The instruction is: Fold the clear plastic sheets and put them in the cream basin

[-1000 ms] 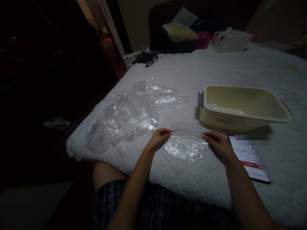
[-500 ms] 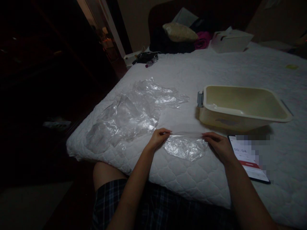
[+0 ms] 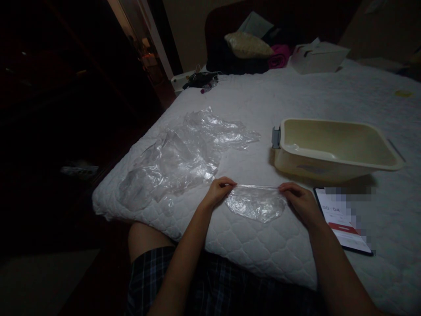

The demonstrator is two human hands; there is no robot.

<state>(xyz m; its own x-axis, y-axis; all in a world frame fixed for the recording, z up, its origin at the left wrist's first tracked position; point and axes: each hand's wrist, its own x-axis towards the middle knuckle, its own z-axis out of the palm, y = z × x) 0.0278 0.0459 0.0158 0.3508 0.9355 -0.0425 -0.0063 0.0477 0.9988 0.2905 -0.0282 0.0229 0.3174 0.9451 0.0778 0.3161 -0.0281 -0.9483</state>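
Observation:
A small clear plastic bag (image 3: pixel 256 205) hangs flat against the near edge of the bed, its upper edge drawn into a straight line between my hands. My left hand (image 3: pixel 221 192) pinches the left corner of that edge. At the right corner, my right hand (image 3: pixel 297 199) pinches it between thumb and fingers. Left of my hands lies a heap of crumpled clear plastic bags (image 3: pixel 184 153), spread over the quilted cover. It is too tangled to tell how many there are.
A cream plastic bin (image 3: pixel 329 169) with a grey side clip stands open on the bed (image 3: pixel 256 259), right of my hands. In front of it lies a phone (image 3: pixel 342 224) showing a timer. Farther back are a white box (image 3: pixel 320 59), a pillow (image 3: pixel 248 45) and a small bottle (image 3: pixel 208 85).
The bag's upper edge has become straighter and tauter between my hands. Both hands keep their pinch and have hardly moved; the whole view has shifted slightly.

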